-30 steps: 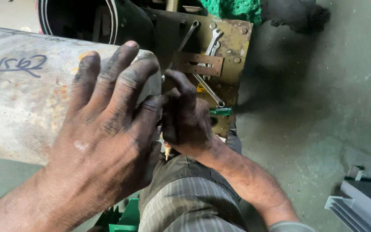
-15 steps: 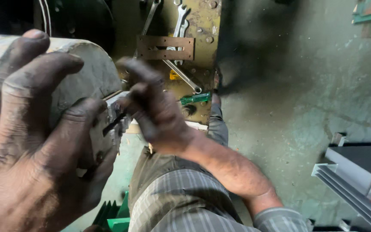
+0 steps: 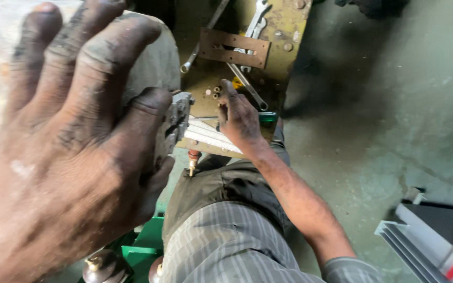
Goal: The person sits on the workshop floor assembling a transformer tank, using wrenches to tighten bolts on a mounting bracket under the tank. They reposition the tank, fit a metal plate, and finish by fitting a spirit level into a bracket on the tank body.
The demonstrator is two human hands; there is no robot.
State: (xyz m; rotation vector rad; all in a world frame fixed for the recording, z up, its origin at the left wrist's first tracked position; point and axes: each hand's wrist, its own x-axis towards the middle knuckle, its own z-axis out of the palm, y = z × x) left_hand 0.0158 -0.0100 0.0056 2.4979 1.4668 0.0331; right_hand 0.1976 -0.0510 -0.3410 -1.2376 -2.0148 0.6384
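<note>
My left hand (image 3: 74, 157), black with grime, lies spread over the end of a big grey cylinder (image 3: 153, 57), its thumb hooked over the rim beside a small metal fitting (image 3: 176, 118). My right hand (image 3: 239, 118) is stretched out over a yellowish metal tray (image 3: 289, 31), fingertips down next to a few small brass pieces (image 3: 213, 93). The back of that hand hides whether anything is pinched in it. My knee in dark trousers sits below the tray.
On the tray lie a brown perforated plate (image 3: 234, 48), wrenches (image 3: 255, 21), a white strip (image 3: 211, 137) and a green-handled tool (image 3: 267, 117). A copper-tipped stub (image 3: 192, 162) hangs under its edge. Green frame (image 3: 140, 249) bottom left, grey metal profiles (image 3: 425, 246) bottom right.
My right hand has left the cylinder's end and reached out onto the tray. The view has closed in, so my left hand now fills the left side.
</note>
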